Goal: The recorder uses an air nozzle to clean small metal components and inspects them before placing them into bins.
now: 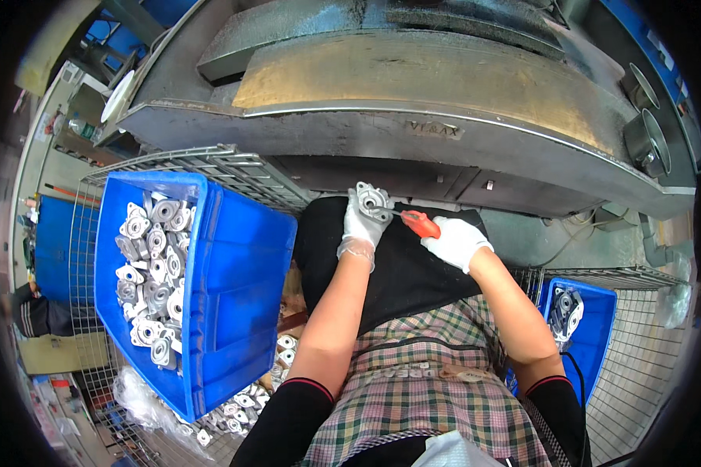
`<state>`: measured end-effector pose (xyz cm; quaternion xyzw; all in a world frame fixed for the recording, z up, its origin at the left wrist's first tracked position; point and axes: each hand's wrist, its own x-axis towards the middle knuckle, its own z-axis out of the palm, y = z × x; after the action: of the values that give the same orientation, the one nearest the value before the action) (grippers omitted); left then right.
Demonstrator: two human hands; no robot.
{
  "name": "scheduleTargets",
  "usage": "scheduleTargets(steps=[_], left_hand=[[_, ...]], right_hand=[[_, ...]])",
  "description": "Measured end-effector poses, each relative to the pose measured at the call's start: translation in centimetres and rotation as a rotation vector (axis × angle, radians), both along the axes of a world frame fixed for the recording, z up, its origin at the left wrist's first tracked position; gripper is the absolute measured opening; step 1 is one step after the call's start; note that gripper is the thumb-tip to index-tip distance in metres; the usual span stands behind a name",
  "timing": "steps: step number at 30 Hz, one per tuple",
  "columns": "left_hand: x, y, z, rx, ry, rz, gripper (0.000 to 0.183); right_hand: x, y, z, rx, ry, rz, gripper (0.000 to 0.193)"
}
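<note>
Over my lap, my left hand (361, 224), in a white glove, grips a grey metal casting (372, 198) with a round opening and lugs. My right hand (458, 241), also in a white glove, is closed around a red-handled tool (420, 224). The tool's thin metal shank points left and its tip meets the casting near the rim of the opening. What kind of tool tip it is, I cannot make out. To my left, a blue bin (241, 257) holds many similar castings (157, 268).
A grey metal workbench (350, 128) spans the front, with metal cups (646, 144) at its right. Wire mesh cages (639, 335) stand on both sides. A smaller blue bin (600, 311) with castings is at right. More castings (237, 409) lie below the left bin, beside clear plastic (144, 401).
</note>
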<state>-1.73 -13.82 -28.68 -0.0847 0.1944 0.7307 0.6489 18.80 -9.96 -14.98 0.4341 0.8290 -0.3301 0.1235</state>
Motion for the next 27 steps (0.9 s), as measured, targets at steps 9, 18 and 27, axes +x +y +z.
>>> scheduleTargets(steps=[9,18,27], left_hand=[[-0.4,-0.8,-1.1,-0.024,0.056,-0.048,0.050],[-0.4,0.2,-1.5,-0.006,0.046,-0.047,0.051],[-0.8,-0.3,-0.6,-0.016,-0.050,-0.009,0.052]], right_hand=[[1.3,-1.3,0.6,0.002,-0.111,0.003,0.040],[1.7,-0.5,0.5,0.004,-0.111,-0.025,0.038],[1.9,-1.1,0.5,0.030,-0.080,-0.059,0.037]])
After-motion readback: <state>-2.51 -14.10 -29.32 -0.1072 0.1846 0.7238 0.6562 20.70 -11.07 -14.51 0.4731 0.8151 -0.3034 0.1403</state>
